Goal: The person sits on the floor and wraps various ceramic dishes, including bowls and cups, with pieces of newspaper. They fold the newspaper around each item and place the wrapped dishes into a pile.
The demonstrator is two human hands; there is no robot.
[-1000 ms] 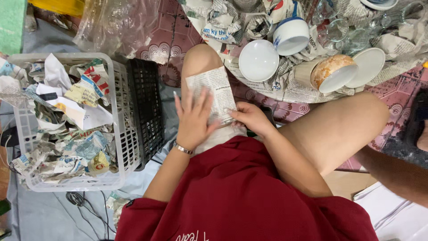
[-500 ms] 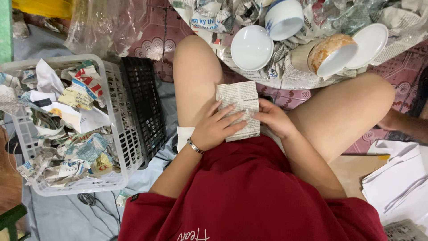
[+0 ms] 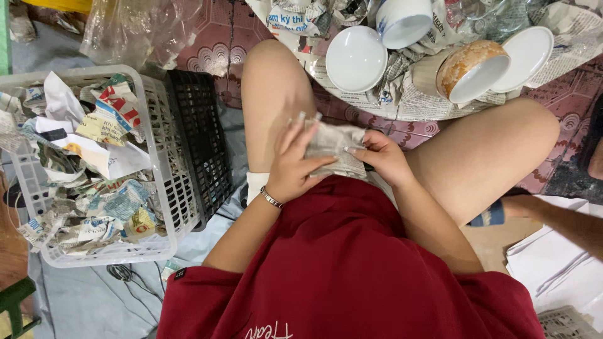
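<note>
While the newspaper-wrapped bundle (image 3: 333,147) is gripped on the lap by left hand (image 3: 294,169) and right hand (image 3: 384,157) together, folds are best pressed flat and tight.

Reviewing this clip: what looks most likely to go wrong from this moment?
1. The newspaper bundle sits between the left hand and right hand on a sloping thigh; if the grip loosens, it may slide to the floor.
2. The white plates and the brown-rimmed bowl lie loose on crumpled paper close to the knees; a leg shift might knock them together.
3. The white basket is heaped; scraps may spill.
</note>
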